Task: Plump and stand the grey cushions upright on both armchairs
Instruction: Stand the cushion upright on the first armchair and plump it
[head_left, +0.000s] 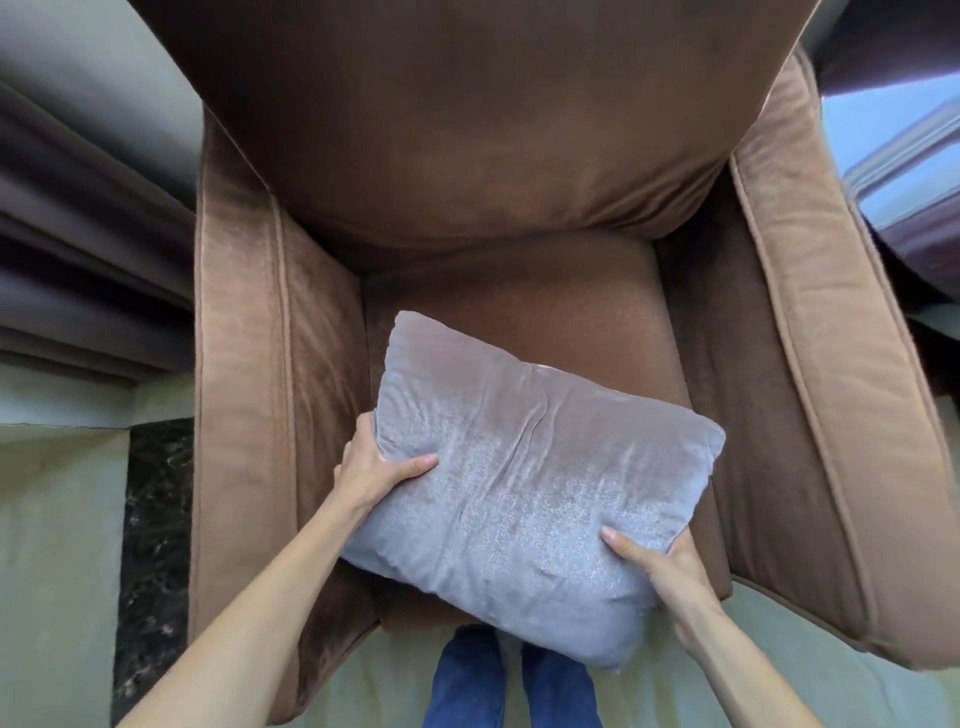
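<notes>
Over the front of the brown velvet armchair's seat, a rectangular grey velvet cushion is held tilted, its far corner pointing toward eleven o'clock. The left hand clamps the nine o'clock edge, thumb pressed on top and fingers hidden beneath; the right hand pinches the four o'clock corner likewise. To plump it well, I'd judge both hands should squeeze inward from opposite edges, then set it upright against the padded backrest at twelve o'clock. The pile looks soft and shimmery, creased diagonally, loosely filled.
</notes>
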